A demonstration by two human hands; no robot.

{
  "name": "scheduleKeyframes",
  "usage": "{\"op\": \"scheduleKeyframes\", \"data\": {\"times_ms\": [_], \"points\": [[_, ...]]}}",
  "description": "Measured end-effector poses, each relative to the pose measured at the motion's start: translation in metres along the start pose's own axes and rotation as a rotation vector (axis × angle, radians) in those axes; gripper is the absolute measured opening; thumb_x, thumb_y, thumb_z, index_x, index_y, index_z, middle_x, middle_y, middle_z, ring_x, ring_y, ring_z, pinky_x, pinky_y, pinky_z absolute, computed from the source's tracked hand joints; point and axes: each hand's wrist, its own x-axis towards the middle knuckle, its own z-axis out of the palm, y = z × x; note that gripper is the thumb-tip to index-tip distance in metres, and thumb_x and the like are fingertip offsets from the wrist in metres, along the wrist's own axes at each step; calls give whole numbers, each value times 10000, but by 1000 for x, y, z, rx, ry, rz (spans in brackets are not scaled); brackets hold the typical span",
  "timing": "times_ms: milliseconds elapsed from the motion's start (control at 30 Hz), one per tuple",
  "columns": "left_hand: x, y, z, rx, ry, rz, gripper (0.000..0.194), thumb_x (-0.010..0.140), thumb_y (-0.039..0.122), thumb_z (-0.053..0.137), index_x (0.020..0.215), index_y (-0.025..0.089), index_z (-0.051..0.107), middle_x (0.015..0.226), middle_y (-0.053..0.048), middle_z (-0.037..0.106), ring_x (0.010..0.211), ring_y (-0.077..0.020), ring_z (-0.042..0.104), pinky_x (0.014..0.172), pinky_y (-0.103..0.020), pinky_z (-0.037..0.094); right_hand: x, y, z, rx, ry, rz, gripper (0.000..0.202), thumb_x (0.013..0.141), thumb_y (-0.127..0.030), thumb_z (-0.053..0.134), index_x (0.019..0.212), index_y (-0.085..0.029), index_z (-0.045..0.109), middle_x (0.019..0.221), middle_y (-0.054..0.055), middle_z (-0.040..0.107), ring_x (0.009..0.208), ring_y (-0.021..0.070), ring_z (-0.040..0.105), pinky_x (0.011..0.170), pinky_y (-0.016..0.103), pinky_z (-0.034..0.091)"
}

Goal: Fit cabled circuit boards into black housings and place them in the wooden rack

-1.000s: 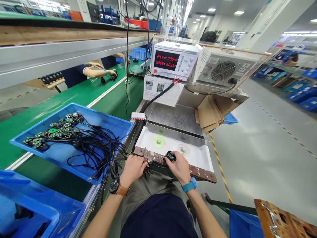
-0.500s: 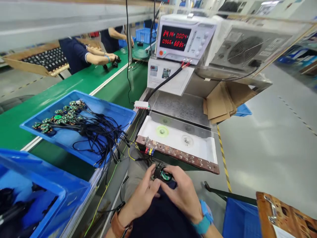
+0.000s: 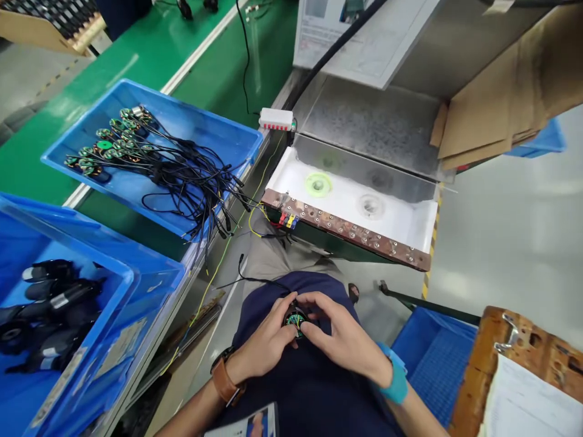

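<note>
In front of my lap, both hands hold a small round black housing with a green circuit board (image 3: 295, 318) inside. My left hand (image 3: 266, 343) grips its left side, the thumb at the board's lower edge. On the other side, my right hand (image 3: 339, 337) has its fingers curled round the rim and its thumb on the near edge. A thin black cable (image 3: 262, 280) runs off to the left from beside the housing. The fingers hide much of the housing's outer wall.
A blue tray (image 3: 191, 124) holds several cabled circuit-board parts (image 3: 119, 139). Black parts (image 3: 59, 291) lie in a blue bin (image 3: 132, 255) at lower left. Ahead stands a white fixture (image 3: 344, 195) with a brown studded strip (image 3: 355, 233). A wooden clipboard (image 3: 483, 346) is at right.
My view has tilted down, and the power supply and co-workers' arms have left the picture. Both hands still hold the round housing, now closer to my body, with both thumbs at its near edge.
</note>
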Motion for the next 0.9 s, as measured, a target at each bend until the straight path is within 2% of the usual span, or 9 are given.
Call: {"op": "scheduleKeyframes", "data": {"times_ms": [100,233,400,533,633,800,900], "points": [[-6,-7,5,56,-30,-13,637,953,283,430,1579,230,324,1533,-111,456,1260,-277,566,992,-400,549,1,6,-3,90,-123,93,408,826,-249,648,1234,-236,641,1207,69,700,1120,241,675,903,386,612],[-10,-11,6,92,-85,-3,639,979,312,411,1598,219,280,1560,-123,428,1360,-292,498,1105,-449,481,-3,13,-4,120,-154,150,510,793,-265,698,1291,-229,594,1218,83,673,1131,242,665,917,401,617],[-15,-14,3,141,-109,55,656,984,317,432,1601,185,253,1648,-123,314,1528,-281,279,1274,-508,212,-7,12,-3,114,-155,94,504,807,-236,675,1301,-241,578,1241,80,608,1096,208,664,901,367,629],[-20,-20,2,154,-158,89,745,968,321,477,1618,140,162,1688,-156,199,1565,-291,183,1287,-514,142,-15,11,4,-38,-129,51,685,727,-150,683,1388,-235,527,1333,102,566,1143,226,648,939,380,613],[-22,-25,1,144,-183,114,761,953,290,500,1620,152,161,1687,-156,200,1567,-295,180,1287,-513,143,-20,12,7,-91,-152,44,774,721,-154,695,1461,-253,487,1404,114,576,1181,258,650,970,410,596],[-20,-26,1,158,-204,127,735,951,297,512,1606,140,219,1664,-171,255,1549,-306,232,1280,-512,184,-16,13,6,-125,-220,66,819,707,-175,697,1494,-240,481,1329,116,658,1002,237,719,903,377,606],[-17,-24,-1,178,-228,96,726,962,295,483,1611,130,204,1655,-170,282,1538,-297,263,1280,-505,189,-13,12,7,-182,-207,100,807,705,-179,663,1492,-225,490,1304,117,674,888,214,726,836,353,610]]}}
